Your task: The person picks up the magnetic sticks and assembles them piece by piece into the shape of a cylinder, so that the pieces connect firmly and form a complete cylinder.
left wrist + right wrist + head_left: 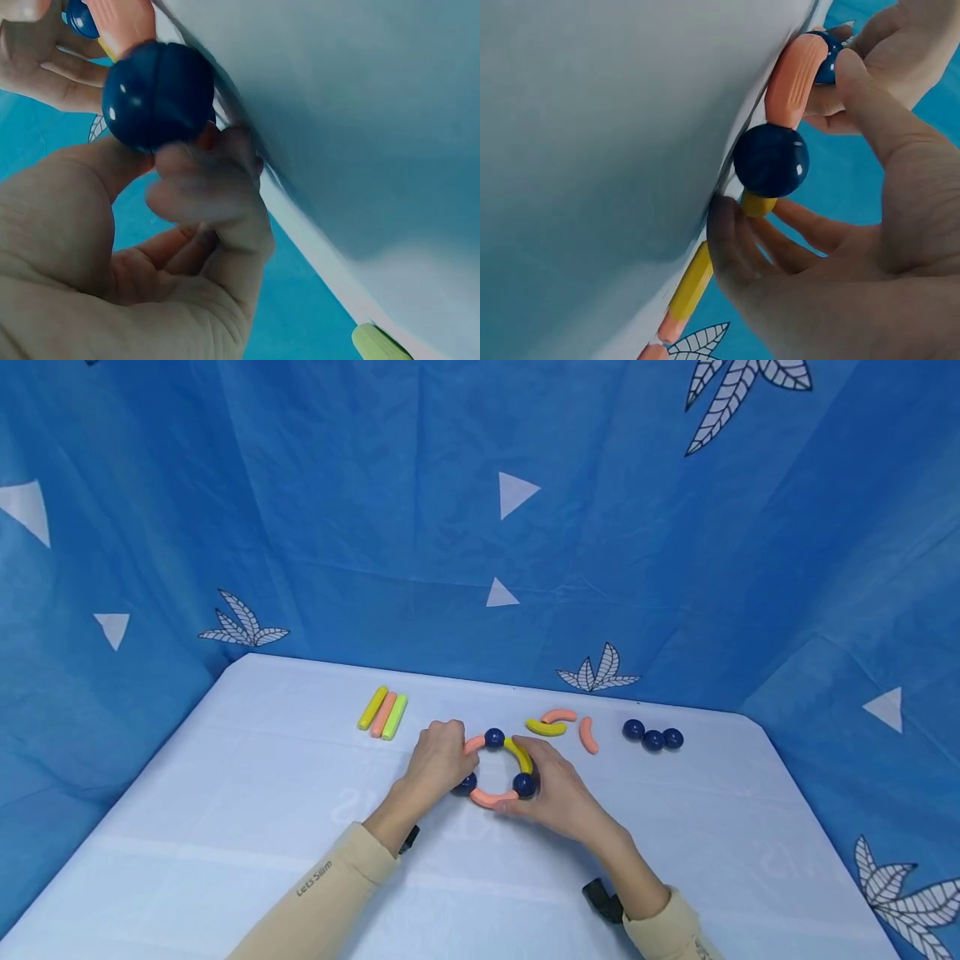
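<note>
Both hands hold a ring (493,799) of navy balls joined by curved salmon and yellow sticks, low over the white table. My left hand (441,756) grips its left side, fingers curled at the upper-left salmon stick (474,744) and close to a navy ball (159,96). Around the right side, my right hand (558,789) has its thumb along the front salmon stick (796,79) and its fingers at the yellow curved stick (522,756). A navy ball (771,160) sits between that thumb and fingers. Another ball (494,738) tops the ring at the far side.
Three straight sticks, yellow (372,707), salmon (383,715) and green (394,717), lie back left. Behind the right hand lie a yellow curved stick (545,727) and two salmon ones (588,736). Three navy balls (653,741) sit farther right. A blue curtain (420,527) hangs behind the table.
</note>
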{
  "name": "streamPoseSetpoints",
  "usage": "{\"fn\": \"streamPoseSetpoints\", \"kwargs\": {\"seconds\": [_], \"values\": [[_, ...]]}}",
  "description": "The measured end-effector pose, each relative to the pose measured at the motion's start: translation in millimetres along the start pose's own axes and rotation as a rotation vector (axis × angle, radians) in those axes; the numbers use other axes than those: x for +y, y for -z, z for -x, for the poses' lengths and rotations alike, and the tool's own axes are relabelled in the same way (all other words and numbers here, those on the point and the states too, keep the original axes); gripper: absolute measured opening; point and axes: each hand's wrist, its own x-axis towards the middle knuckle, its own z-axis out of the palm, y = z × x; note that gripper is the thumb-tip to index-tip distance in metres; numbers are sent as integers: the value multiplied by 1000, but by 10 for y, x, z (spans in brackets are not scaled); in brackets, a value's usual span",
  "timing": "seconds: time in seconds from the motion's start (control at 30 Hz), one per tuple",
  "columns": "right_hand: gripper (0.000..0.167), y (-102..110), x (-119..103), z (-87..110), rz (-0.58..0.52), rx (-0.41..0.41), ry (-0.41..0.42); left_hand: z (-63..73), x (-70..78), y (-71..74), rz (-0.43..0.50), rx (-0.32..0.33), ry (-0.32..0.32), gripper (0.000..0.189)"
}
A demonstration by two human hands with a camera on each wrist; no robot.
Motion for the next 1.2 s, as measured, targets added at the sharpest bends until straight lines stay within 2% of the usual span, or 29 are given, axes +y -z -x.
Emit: {"fn": "streamPoseSetpoints", "kwargs": {"seconds": [0.27,0.37,0.43,0.5,0.6,0.67,0.73,0.87,1.0,1.07,1.2], "values": [[92,-14,-23,-15,28,12,-23,1,-7,32,-16,-39,0,22],[88,-13,-22,-19,34,9,-26,-31,-51,120,-21,-59,12,24],[86,-5,-29,-18,35,6,-25,-67,-111,222,-31,-43,23,25],[86,1,-33,-16,38,2,-21,-106,-199,342,-45,18,41,24],[84,10,-35,-13,35,-1,-22,-164,-369,483,-74,178,37,18],[81,9,-30,-12,36,6,-19,-190,-475,533,-79,268,33,14],[76,5,-21,-12,31,21,-14,-212,-561,546,-82,315,19,16],[64,-7,-13,-20,24,64,17,-231,-632,512,-84,298,23,25],[51,-8,-29,-36,18,101,27,-242,-630,479,-95,264,51,28],[44,-7,-42,-43,10,116,14,-244,-618,484,-101,230,66,25],[33,-6,-50,-47,-9,140,-25,-253,-589,515,-129,117,80,16]]}}
